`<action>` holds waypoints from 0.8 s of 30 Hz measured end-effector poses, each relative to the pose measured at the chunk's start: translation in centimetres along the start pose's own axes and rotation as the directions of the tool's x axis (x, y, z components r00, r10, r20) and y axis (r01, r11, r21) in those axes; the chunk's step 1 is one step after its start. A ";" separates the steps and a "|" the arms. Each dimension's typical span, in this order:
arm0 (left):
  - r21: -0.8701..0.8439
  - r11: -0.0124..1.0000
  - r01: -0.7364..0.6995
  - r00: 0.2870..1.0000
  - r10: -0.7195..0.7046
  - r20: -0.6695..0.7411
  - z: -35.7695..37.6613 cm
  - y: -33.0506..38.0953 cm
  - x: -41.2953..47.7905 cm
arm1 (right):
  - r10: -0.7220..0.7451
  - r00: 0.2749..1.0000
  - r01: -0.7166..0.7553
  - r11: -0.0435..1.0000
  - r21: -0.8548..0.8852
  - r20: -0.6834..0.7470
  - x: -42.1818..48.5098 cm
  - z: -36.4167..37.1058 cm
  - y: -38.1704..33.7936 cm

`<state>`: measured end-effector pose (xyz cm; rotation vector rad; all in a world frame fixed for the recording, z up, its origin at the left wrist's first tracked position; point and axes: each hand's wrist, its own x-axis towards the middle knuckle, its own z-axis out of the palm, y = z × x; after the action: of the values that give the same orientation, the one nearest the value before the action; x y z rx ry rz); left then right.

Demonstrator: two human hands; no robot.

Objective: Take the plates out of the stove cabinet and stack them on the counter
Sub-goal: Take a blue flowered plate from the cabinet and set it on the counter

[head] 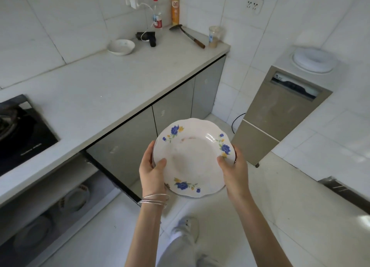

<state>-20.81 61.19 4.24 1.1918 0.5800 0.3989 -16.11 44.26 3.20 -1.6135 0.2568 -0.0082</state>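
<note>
In the head view, a white plate (192,158) with blue flowers sits low in the centre of the frame, held over the floor (270,202) just in front of the grey cupboard doors (174,106), clear of the worktop (100,90). The left hand (153,174) grips its left rim and the right hand (234,172) its right rim, each thumb curled onto the upper face, fingers underneath. At lower left the open stove cabinet (30,186) shows 2 other plates (76,198) on its shelves, below the stove (22,130).
</note>
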 end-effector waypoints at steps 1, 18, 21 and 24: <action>0.004 1.000 0.003 1.000 -0.003 -0.011 0.5 -0.2 0.8 | -0.002 1.000 0.003 1.000 -0.012 0.012 1.0 0.1 0.0; 0.014 0.998 -0.057 0.995 0.058 -0.078 9.8 3.4 22.7 | -0.099 0.985 0.115 0.987 -0.111 0.140 22.9 10.6 -6.5; 0.014 0.999 -0.038 0.991 0.040 -0.128 10.1 3.3 25.4 | -0.088 0.981 0.114 0.982 -0.150 0.173 25.9 12.7 -6.6; 0.005 1.000 -0.031 0.983 0.031 -0.179 10.5 2.9 28.4 | -0.050 0.972 0.083 0.987 -0.140 0.229 29.1 15.0 -6.2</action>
<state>8.05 70.71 3.70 1.1752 0.7174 0.5355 15.61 54.37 3.98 -1.7541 0.0281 0.1444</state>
